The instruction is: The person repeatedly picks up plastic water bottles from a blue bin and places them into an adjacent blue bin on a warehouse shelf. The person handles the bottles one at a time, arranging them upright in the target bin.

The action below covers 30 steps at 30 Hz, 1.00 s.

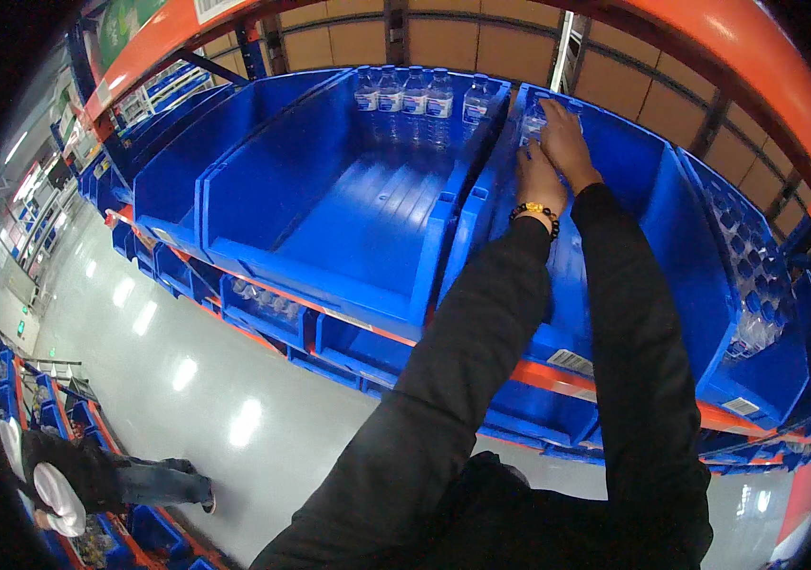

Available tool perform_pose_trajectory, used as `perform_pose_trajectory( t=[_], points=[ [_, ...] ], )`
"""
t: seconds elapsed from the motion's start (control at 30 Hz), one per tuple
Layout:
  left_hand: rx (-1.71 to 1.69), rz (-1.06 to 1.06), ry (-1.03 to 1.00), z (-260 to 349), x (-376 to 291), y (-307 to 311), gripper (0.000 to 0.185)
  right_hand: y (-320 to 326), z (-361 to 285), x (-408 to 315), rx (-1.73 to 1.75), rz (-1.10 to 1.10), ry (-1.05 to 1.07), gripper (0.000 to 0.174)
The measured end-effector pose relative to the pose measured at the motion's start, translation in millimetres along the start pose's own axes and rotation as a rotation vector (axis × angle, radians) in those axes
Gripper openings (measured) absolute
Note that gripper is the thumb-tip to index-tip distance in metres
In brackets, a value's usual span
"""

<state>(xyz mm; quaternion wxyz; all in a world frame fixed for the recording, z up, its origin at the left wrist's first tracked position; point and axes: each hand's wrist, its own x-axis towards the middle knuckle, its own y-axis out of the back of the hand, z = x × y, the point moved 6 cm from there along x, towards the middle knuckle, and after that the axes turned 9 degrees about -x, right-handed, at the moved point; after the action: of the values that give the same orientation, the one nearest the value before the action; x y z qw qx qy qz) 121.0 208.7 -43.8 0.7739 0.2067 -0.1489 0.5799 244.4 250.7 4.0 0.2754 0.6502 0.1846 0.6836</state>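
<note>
Both my arms, in black sleeves, reach into a deep blue plastic bin. My left hand, with a dark bead bracelet at the wrist, is at the lower part of a clear plastic bottle near the bin's back left corner. Above and to the right, my right hand has its fingers beside that bottle's upper part. Part of another bottle shows behind the right hand. The hands cover much of the bottles, so whether either one grips is hidden.
To the left, a blue bin holds several labelled bottles along its back wall. At right, another bin contains many bottles. An orange rack beam arches overhead. A person stands across the aisle floor.
</note>
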Motion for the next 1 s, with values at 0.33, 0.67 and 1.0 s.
perform_pose_trajectory(
  t=[0.33, 0.67, 1.0],
  points=[
    [0.074, -0.078, 0.037, -6, 6, -4, 0.085, 52, -9, -13, 0.143, -0.011, -0.053, 0.033],
    [0.119, -0.141, -0.071, 2, 3, -2, 0.101, 94, -10, -31, 0.06, -0.069, -0.04, 0.029],
    [0.127, -0.229, -0.321, 34, -9, -5, 0.097, 178, -22, -59, 0.127, 0.052, -0.043, 0.022]
  ],
)
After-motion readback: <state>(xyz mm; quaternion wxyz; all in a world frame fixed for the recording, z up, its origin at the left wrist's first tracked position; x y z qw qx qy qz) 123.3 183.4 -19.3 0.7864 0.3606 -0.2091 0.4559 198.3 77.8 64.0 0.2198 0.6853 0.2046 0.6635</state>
